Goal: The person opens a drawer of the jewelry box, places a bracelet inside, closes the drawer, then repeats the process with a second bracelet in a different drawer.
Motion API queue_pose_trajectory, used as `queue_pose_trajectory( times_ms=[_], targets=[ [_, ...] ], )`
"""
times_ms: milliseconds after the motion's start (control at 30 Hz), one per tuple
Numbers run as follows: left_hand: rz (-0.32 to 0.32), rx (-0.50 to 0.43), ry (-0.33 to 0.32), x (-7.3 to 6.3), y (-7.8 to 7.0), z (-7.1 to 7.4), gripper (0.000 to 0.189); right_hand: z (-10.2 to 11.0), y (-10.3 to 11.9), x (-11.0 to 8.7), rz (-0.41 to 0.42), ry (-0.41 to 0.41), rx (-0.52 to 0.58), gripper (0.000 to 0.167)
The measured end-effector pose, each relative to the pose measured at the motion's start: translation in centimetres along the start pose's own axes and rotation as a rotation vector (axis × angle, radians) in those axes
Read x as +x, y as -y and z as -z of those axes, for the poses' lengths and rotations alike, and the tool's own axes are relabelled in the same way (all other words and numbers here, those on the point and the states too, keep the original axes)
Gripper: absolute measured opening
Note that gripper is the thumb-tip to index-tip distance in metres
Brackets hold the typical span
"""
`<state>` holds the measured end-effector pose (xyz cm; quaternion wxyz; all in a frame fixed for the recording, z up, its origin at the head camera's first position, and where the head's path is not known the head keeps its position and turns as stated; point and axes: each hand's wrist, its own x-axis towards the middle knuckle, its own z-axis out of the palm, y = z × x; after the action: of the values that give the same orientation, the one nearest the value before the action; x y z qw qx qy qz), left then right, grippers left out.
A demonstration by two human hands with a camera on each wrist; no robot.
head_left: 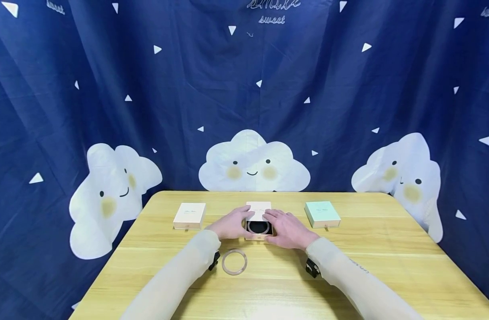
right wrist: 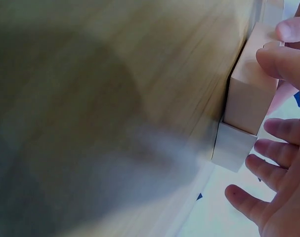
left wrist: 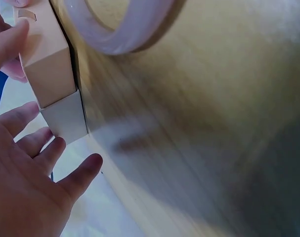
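Observation:
A small pale pink drawer-style jewelry box (head_left: 258, 207) sits mid-table between both hands, its drawer (right wrist: 246, 101) pulled partway out toward me. Inside, a pale bangle (head_left: 258, 233) lies on a black insert. My left hand (head_left: 230, 225) holds the box from the left, thumb on the drawer front and fingertips along the sleeve (left wrist: 65, 118). From the right, my right hand (head_left: 290, 230) holds it likewise, with fingers over the sleeve top and thumb at the drawer front. A loose pinkish bangle (head_left: 223, 262) lies flat on the table nearer me, beside my left forearm.
To the left stands a closed pale pink box (head_left: 191, 212), and to the right a closed mint green box (head_left: 322, 211). Both rest on the wooden table (head_left: 372, 249). Behind the table's far edge hangs a dark blue curtain (head_left: 212, 80) with white clouds.

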<state>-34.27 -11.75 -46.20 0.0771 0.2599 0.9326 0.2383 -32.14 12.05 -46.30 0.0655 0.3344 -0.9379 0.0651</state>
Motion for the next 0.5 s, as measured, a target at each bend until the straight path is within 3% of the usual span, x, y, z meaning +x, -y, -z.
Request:
queue_pose_trajectory(
  times_ms=[500],
  targets=[
    [0.014,0.024,-0.007,-0.21,-0.53,-0.17,0.086,-0.64,-0.34,-0.11,-0.009,-0.003,-0.031,0.075]
  ],
)
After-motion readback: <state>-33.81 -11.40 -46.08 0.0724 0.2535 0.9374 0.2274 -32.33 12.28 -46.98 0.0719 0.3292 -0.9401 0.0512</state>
